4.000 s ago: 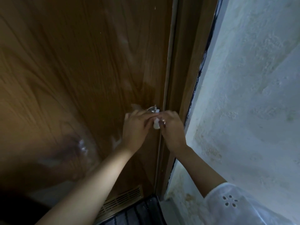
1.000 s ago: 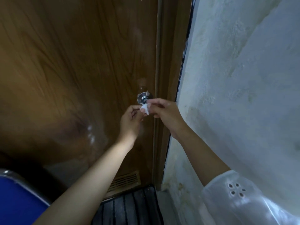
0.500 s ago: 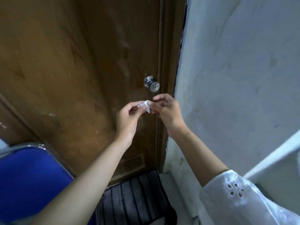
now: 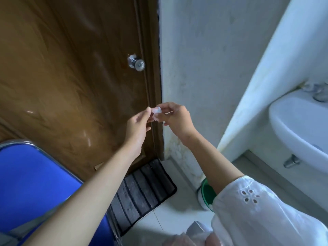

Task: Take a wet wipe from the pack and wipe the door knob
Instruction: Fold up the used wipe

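I see the wet wipe [image 4: 156,110] as a small crumpled white wad, bunched tight and held in the air between both hands, in front of the door's right edge. The door knob [image 4: 137,62] is round, shiny metal, mounted on the brown wooden door [image 4: 71,77] near its frame — well above the hands and apart from them, with nothing touching it.

My left hand [image 4: 137,126] pinches the wad from the left with thumb and fingertips, the other fingers loosely curled. My right hand [image 4: 174,119] pinches it from the right — its fingers are curled in around the wipe's other side. Both hands grasp the same wad, nearly meeting at the fingertips.

Below lie a dark striped mat [image 4: 142,192], a blue chair [image 4: 35,183] at left and a white sink [image 4: 298,125] at right.
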Demonstrator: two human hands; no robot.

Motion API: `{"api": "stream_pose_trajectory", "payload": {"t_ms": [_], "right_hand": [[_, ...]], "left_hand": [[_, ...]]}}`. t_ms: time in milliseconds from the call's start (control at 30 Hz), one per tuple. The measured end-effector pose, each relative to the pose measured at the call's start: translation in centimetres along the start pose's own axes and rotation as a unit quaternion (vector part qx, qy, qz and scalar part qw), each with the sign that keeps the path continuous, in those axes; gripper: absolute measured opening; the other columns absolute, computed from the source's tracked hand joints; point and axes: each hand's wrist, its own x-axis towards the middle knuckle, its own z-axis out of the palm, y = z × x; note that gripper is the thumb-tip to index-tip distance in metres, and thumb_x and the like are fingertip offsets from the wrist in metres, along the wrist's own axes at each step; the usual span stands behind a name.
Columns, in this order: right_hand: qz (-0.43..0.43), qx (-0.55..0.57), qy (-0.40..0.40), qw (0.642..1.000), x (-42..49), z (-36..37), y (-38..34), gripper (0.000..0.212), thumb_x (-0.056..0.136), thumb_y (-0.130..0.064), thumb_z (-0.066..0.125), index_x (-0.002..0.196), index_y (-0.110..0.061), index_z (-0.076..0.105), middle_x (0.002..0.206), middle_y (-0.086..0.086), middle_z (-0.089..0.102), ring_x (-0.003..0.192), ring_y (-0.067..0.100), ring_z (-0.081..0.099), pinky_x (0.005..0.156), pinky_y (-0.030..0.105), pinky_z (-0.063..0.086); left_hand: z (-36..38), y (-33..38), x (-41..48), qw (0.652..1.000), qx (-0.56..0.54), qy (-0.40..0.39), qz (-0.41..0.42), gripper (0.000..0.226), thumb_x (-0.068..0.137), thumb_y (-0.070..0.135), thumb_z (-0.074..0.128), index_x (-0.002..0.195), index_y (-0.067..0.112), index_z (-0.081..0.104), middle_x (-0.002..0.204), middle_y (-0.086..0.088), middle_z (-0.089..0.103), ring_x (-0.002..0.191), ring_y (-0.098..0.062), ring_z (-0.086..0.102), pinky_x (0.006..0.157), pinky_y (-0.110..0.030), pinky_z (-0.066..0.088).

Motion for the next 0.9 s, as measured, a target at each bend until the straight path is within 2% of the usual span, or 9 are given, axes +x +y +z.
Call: {"api": "stream_pose_trajectory", "payload": {"t_ms": [167,233,333,467,533,700,733,833,900], "right_hand": [[0.060,0.005,0.027,0.998,-1.7,-4.2,2.0,0.012,0.078,-0.012,0.072,0.088,-0.012,0.065,0.063,-0.005,0.061,0.056,0.005,0.059,0.046,0.007,0.043],[0.085,-0.008,0.031,0.996,-2.0,-5.5,3.0,0.010,0.076,-0.012,0.072,0.083,-0.013,0.065,0.064,-0.003,0.062,0.057,0.008,0.058,0.055,0.017,0.048],[0.135,-0.027,0.044,0.990,-2.8,-8.0,5.1,0.003,0.079,-0.009,0.062,0.077,-0.011,0.064,0.081,0.009,0.068,0.061,0.016,0.057,0.068,0.034,0.054],[0.194,-0.091,0.046,0.976,-4.3,-11.9,8.4,0.021,0.082,-0.006,0.050,0.065,-0.017,0.055,0.071,0.003,0.062,0.049,0.014,0.056,0.043,0.017,0.043],[0.226,-0.133,0.044,0.964,-5.1,-14.0,10.5,0.021,0.081,-0.001,0.044,0.069,-0.013,0.058,0.064,0.001,0.058,0.046,0.016,0.057,0.042,0.018,0.043],[0.326,-0.204,-0.047,0.922,-6.5,-17.5,15.7,0.020,0.086,-0.004,0.054,0.102,0.002,0.064,0.069,0.006,0.059,0.030,0.000,0.052,0.037,0.013,0.045],[0.335,-0.225,-0.065,0.913,-6.6,-17.8,16.4,0.023,0.086,-0.005,0.054,0.106,0.003,0.063,0.074,0.009,0.062,0.038,0.003,0.056,0.042,0.017,0.046],[0.342,-0.269,-0.106,0.894,-7.0,-18.7,18.3,0.028,0.086,-0.005,0.053,0.111,0.005,0.061,0.107,0.020,0.066,0.087,0.026,0.065,0.055,0.022,0.043],[0.343,-0.314,-0.137,0.875,-7.1,-19.4,19.1,0.028,0.086,-0.009,0.056,0.110,0.003,0.060,0.116,0.017,0.065,0.098,0.028,0.064,0.064,0.024,0.049]], "left_hand": [[4.0,-0.9,-1.4,0.996,0.040,-0.070,-0.043,0.044,0.096,0.042,0.032,0.094,0.021,0.070,0.103,-0.001,0.066,0.093,-0.011,0.057,0.070,-0.027,0.045],[5.5,-1.4,-1.7,0.992,0.060,-0.092,-0.054,0.046,0.096,0.043,0.029,0.099,0.018,0.068,0.103,0.000,0.063,0.093,-0.011,0.056,0.071,-0.027,0.044],[8.4,-2.6,-2.7,0.982,0.101,-0.139,-0.077,0.042,0.096,0.044,0.030,0.088,0.025,0.067,0.103,0.002,0.062,0.096,-0.012,0.055,0.070,-0.028,0.045],[12.2,-4.7,-4.0,0.965,0.160,-0.189,-0.082,0.030,0.095,0.041,0.035,0.084,0.034,0.062,0.115,0.000,0.056,0.104,-0.014,0.051,0.084,-0.033,0.041],[13.7,-5.9,-4.3,0.958,0.186,-0.199,-0.091,0.023,0.095,0.037,0.038,0.094,0.031,0.060,0.123,-0.001,0.054,0.114,-0.018,0.048,0.093,-0.037,0.038],[15.8,-8.6,-5.4,0.918,0.309,-0.237,-0.078,0.019,0.094,0.031,0.042,0.102,0.027,0.059,0.124,-0.004,0.051,0.117,-0.021,0.045,0.088,-0.031,0.038],[16.0,-9.0,-5.6,0.906,0.342,-0.237,-0.075,0.019,0.093,0.030,0.043,0.103,0.026,0.059,0.127,-0.004,0.046,0.120,-0.022,0.041,0.092,-0.033,0.038],[16.8,-10.1,-6.5,0.887,0.398,-0.228,-0.052,0.021,0.092,0.028,0.047,0.110,0.025,0.059,0.138,-0.003,0.031,0.128,-0.023,0.025,0.103,-0.038,0.030],[17.2,-10.5,-6.9,0.879,0.419,-0.225,-0.040,0.023,0.092,0.028,0.048,0.112,0.025,0.057,0.145,0.000,0.024,0.134,-0.022,0.016,0.108,-0.041,0.027]]}}
